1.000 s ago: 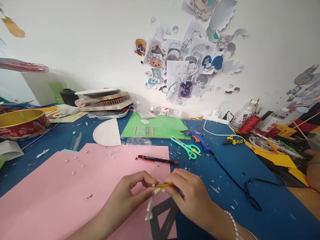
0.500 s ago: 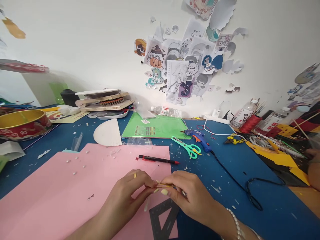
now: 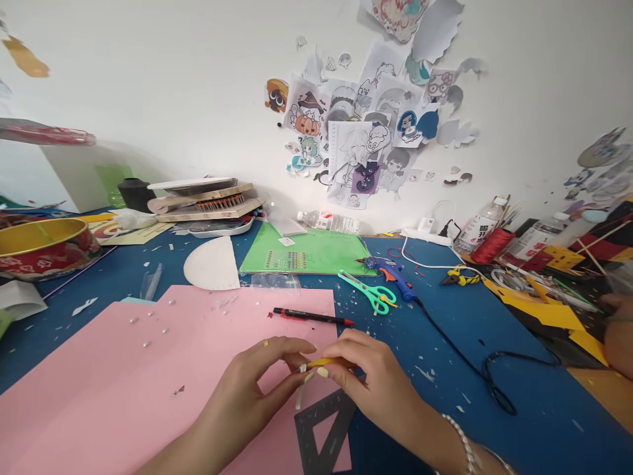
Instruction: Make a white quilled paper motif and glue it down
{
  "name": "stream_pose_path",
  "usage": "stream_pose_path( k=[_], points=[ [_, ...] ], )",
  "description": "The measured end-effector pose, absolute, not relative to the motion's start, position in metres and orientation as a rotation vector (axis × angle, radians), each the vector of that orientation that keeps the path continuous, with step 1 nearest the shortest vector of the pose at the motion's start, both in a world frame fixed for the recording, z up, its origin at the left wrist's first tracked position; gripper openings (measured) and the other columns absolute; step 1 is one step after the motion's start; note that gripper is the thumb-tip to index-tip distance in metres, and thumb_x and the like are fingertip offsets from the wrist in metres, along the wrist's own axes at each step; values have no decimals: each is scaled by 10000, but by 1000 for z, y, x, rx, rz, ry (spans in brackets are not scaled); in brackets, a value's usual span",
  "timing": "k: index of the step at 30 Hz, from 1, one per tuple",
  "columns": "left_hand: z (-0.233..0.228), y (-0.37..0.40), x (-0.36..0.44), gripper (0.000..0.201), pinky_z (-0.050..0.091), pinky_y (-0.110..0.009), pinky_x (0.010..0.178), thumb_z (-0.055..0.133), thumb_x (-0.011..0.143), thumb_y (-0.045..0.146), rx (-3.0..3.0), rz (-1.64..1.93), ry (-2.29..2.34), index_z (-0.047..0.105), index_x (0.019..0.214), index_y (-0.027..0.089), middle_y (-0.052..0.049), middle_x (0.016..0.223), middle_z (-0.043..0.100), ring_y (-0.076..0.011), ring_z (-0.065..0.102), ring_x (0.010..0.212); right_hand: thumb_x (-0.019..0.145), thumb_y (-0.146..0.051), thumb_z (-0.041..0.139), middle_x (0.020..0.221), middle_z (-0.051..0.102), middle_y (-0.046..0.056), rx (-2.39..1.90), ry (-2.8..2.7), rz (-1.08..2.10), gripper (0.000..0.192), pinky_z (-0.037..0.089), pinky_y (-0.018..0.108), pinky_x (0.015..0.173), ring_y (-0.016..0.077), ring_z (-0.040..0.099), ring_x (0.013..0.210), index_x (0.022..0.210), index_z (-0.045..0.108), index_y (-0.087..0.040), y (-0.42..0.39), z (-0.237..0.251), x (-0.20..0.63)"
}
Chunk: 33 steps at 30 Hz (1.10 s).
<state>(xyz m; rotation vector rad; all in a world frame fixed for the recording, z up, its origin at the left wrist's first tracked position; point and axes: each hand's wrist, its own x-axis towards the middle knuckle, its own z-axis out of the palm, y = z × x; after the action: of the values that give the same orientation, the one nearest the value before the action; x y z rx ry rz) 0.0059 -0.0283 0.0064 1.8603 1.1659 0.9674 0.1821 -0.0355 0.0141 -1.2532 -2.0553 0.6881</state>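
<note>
Blue desk, littered with scraps: above the pink sheet your left hand and right hand both pinch a thin yellow strip. Tug unevenly and you'll likely tear or drop it.

Legible text: large Chinese characters, apparently "哈开", on the white label of a plastic bottle at the right rear of the table. Other print, including the lying bottle's label, too small to read.
</note>
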Motion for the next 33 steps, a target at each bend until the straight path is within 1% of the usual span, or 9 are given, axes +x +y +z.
stream_pose_path(
  k=[2, 7, 11, 14, 17, 20, 26, 31, 33],
  points=[
    [7, -28, 6, 210, 425, -187, 643, 576, 698, 145, 1856, 956, 1158, 583, 855, 284, 51, 739, 620, -129, 566, 684, 754, -159, 535, 747, 580, 15, -1272, -2040, 702, 120, 373, 211, 611, 123, 518, 708, 820, 635, -169, -35, 14, 182],
    [12, -25, 2, 256, 431, -224, 676, 521, 717, 104, 1946, 896, 1051, 584, 870, 299, 27, 752, 580, -152, 547, 752, 775, -156, 517, 751, 587, -5, -1163, -2045, 803, 157, 370, 190, 606, 100, 518, 691, 867, 634, -205, -34, 18, 186],
    [14, -22, -2, 275, 432, -227, 687, 509, 730, 99, 1937, 835, 1002, 569, 898, 307, 26, 775, 574, -147, 544, 768, 790, -181, 504, 722, 578, -6, -1109, -2072, 827, 159, 362, 191, 599, 97, 506, 676, 874, 637, -203, -34, 19, 188],
    [14, -21, -3, 243, 424, -222, 675, 521, 732, 109, 1922, 838, 998, 582, 872, 298, 24, 770, 573, -145, 542, 759, 797, -194, 496, 710, 564, -3, -1094, -2078, 845, 156, 357, 193, 585, 95, 493, 657, 862, 637, -190, -35, 19, 188],
    [16, -21, -3, 191, 415, -216, 641, 518, 740, 123, 1936, 829, 1020, 607, 805, 279, 20, 728, 568, -144, 536, 725, 804, -211, 485, 684, 548, -3, -1091, -2082, 860, 156, 352, 195, 581, 96, 479, 645, 825, 635, -169, -34, 19, 188],
    [19, -23, -2, 183, 403, -214, 619, 510, 745, 123, 1962, 829, 1039, 620, 759, 268, 20, 686, 563, -143, 526, 702, 811, -228, 475, 657, 532, -6, -1092, -2093, 869, 170, 341, 197, 568, 95, 464, 630, 796, 630, -162, -34, 19, 188],
    [20, -23, 0, 159, 404, -214, 602, 519, 738, 129, 1981, 867, 1071, 617, 739, 255, 20, 671, 562, -144, 519, 685, 811, -242, 478, 656, 541, -18, -1077, -2059, 891, 165, 328, 187, 553, 85, 453, 622, 792, 628, -176, -33, 20, 188],
    [18, -23, -2, 145, 414, -222, 621, 515, 740, 142, 1965, 856, 1073, 608, 742, 253, 22, 683, 562, -146, 525, 696, 798, -231, 494, 663, 548, -19, -1117, -2030, 899, 143, 324, 181, 525, 81, 454, 606, 795, 627, -179, -33, 18, 188],
    [19, -23, -2, 142, 419, -237, 673, 514, 738, 144, 1942, 838, 1060, 608, 727, 249, 11, 747, 566, -154, 531, 753, 796, -230, 497, 661, 546, -18, -1124, -2029, 890, 140, 326, 181, 523, 81, 454, 601, 788, 627, -178, -33, 17, 187]
  ],
)
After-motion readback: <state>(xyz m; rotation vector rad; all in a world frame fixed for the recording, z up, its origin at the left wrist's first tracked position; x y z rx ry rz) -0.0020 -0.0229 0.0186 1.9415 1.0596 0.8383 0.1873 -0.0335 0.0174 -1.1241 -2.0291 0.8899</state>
